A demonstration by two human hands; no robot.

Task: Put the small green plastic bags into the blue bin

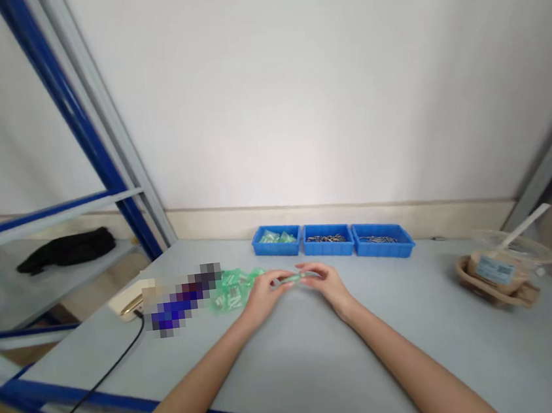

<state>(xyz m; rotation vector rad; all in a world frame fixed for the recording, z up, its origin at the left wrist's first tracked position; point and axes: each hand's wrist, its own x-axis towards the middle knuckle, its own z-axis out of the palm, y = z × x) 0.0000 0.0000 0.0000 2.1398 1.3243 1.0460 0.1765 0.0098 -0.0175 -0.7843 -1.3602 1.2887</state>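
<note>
A: What's unclear?
B: Patch on the table point(292, 356) left of the green packets point(233, 291) is pixelated out. Packets carry white print, too small to read. Same for the label on the cup point(495, 269), right.
A: Hands?
B: Left hand point(264, 294) and right hand point(324, 281) meet mid-table, fingers curled, pinching a small green packet point(294, 278) between them, just off the surface, in front of three blue bins point(331, 240).

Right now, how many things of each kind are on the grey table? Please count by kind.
Blue trays: 3
Pile of green packets: 1
Green packet held in both hands: 1
Drink cup in its carrier: 1
Total: 6
</note>
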